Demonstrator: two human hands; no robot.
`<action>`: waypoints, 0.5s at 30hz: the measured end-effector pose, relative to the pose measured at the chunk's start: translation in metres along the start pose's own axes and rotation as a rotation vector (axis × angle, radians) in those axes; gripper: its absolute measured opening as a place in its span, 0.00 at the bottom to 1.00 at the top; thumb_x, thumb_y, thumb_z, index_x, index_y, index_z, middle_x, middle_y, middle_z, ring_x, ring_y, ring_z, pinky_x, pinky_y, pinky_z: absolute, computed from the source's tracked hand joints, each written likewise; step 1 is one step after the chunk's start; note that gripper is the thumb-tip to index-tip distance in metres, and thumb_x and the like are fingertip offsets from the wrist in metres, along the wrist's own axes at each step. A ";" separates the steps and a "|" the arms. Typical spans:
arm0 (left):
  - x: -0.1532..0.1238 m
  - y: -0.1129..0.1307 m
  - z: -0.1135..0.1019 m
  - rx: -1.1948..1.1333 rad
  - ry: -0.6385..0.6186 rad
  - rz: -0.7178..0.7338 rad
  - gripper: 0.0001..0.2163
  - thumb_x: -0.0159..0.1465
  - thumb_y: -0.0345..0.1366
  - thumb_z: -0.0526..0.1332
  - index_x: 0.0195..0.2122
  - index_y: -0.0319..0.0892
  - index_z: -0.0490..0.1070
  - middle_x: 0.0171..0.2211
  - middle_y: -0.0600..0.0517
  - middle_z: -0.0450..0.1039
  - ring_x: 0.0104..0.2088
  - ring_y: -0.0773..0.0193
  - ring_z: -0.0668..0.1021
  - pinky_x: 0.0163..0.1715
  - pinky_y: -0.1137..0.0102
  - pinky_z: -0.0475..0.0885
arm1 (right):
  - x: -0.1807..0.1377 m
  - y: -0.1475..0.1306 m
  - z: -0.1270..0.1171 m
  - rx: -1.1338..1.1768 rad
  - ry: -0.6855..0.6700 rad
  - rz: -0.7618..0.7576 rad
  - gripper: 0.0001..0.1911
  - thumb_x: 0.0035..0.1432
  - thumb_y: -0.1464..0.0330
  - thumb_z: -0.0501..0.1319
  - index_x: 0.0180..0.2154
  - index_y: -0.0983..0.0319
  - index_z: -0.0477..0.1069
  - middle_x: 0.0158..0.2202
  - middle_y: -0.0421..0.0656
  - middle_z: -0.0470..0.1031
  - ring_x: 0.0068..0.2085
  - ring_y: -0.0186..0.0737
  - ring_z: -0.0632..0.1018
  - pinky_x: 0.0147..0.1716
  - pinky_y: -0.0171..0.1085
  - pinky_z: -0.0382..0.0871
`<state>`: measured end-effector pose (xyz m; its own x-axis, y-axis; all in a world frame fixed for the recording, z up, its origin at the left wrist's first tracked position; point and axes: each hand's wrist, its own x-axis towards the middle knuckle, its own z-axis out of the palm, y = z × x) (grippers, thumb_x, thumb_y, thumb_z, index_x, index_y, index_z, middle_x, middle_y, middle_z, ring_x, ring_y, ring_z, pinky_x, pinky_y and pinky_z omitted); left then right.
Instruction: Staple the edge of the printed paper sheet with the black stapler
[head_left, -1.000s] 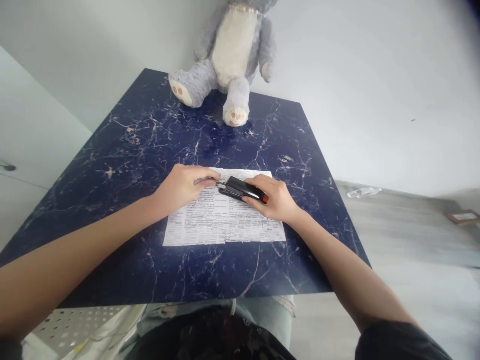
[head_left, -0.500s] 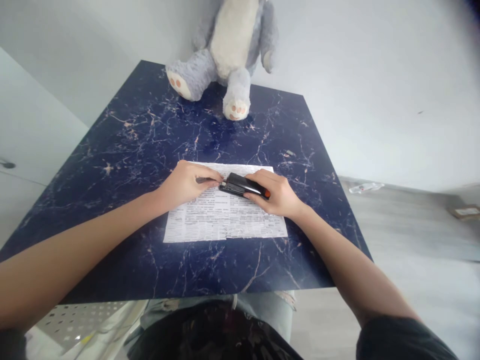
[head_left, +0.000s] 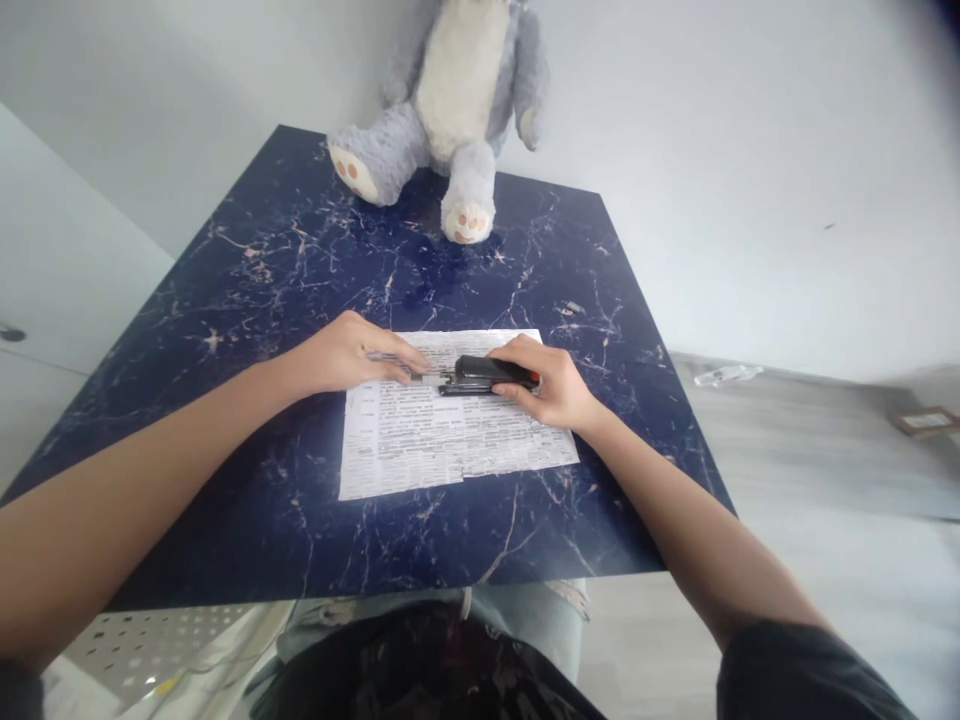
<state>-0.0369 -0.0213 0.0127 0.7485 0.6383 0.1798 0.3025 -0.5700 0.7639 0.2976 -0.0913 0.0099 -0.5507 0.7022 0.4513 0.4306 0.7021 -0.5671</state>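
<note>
A black stapler [head_left: 480, 370] with a bit of orange at its rear lies over printed sheets of paper [head_left: 420, 440]. My right hand [head_left: 546, 378] is wrapped round its rear half, thumb on the near side. A narrow metal slide [head_left: 433, 380] sticks out of the stapler's left end. My left hand [head_left: 367, 352] pinches the outer end of this slide between thumb and fingers. Part of the slide is hidden by the fingers. The paper lies on the dark blue marbled table, slightly askew under both hands.
A grey and white plush toy [head_left: 461, 90] sits at the back of the table [head_left: 300, 250], against the wall. A small pale scrap [head_left: 571, 307] lies right of the paper. Clear plastic [head_left: 727, 375] and a brown box [head_left: 926, 420] are on the floor at right.
My left hand has moved left, away from the stapler, and more of the metal slide shows between them. The paper has turned slightly and shifted right.
</note>
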 end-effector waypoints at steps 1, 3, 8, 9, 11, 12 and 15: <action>0.001 0.005 0.006 -0.010 0.009 0.015 0.08 0.64 0.46 0.72 0.43 0.56 0.87 0.42 0.53 0.88 0.41 0.55 0.89 0.49 0.62 0.84 | 0.001 -0.003 0.001 0.020 0.003 -0.016 0.14 0.70 0.61 0.65 0.53 0.60 0.78 0.42 0.46 0.81 0.42 0.45 0.79 0.43 0.46 0.76; 0.004 0.016 0.020 -0.012 0.074 0.046 0.08 0.65 0.48 0.72 0.41 0.53 0.87 0.40 0.52 0.88 0.40 0.55 0.88 0.49 0.61 0.83 | 0.002 -0.010 0.004 0.056 0.006 -0.035 0.14 0.71 0.61 0.66 0.53 0.60 0.77 0.41 0.46 0.81 0.42 0.45 0.78 0.43 0.46 0.75; 0.008 0.026 0.038 0.022 0.155 0.049 0.10 0.66 0.47 0.70 0.41 0.48 0.83 0.40 0.52 0.86 0.42 0.57 0.85 0.50 0.60 0.78 | 0.005 -0.023 0.018 0.090 0.012 -0.057 0.15 0.71 0.62 0.66 0.55 0.61 0.76 0.42 0.47 0.81 0.43 0.45 0.78 0.44 0.47 0.75; 0.008 0.024 0.034 0.022 0.130 0.044 0.10 0.66 0.47 0.71 0.42 0.48 0.82 0.40 0.52 0.85 0.42 0.57 0.84 0.50 0.60 0.78 | 0.005 -0.024 0.020 0.096 0.012 -0.052 0.15 0.71 0.63 0.67 0.55 0.62 0.76 0.42 0.47 0.81 0.44 0.45 0.78 0.44 0.46 0.75; 0.008 0.015 0.024 -0.006 0.078 0.032 0.13 0.61 0.48 0.75 0.43 0.49 0.82 0.41 0.53 0.85 0.42 0.57 0.84 0.49 0.61 0.77 | 0.008 -0.024 0.025 0.115 -0.002 -0.044 0.15 0.70 0.63 0.68 0.54 0.61 0.76 0.43 0.47 0.81 0.44 0.45 0.78 0.44 0.45 0.75; 0.008 0.010 0.018 -0.039 0.072 0.025 0.15 0.59 0.48 0.77 0.44 0.49 0.82 0.41 0.52 0.85 0.42 0.57 0.84 0.48 0.62 0.77 | 0.009 -0.023 0.027 0.123 -0.015 -0.048 0.15 0.70 0.63 0.68 0.54 0.61 0.76 0.43 0.46 0.81 0.44 0.44 0.78 0.45 0.45 0.75; 0.009 -0.005 0.004 -0.199 0.240 -0.013 0.13 0.64 0.49 0.73 0.43 0.48 0.81 0.40 0.50 0.84 0.38 0.59 0.82 0.44 0.64 0.76 | 0.013 -0.022 0.028 0.127 -0.060 -0.055 0.14 0.69 0.64 0.68 0.53 0.61 0.75 0.44 0.47 0.82 0.45 0.45 0.78 0.46 0.46 0.75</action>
<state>-0.0297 -0.0150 0.0081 0.5773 0.7623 0.2927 0.1714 -0.4636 0.8693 0.2613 -0.1015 0.0091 -0.6145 0.6520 0.4441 0.3068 0.7162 -0.6269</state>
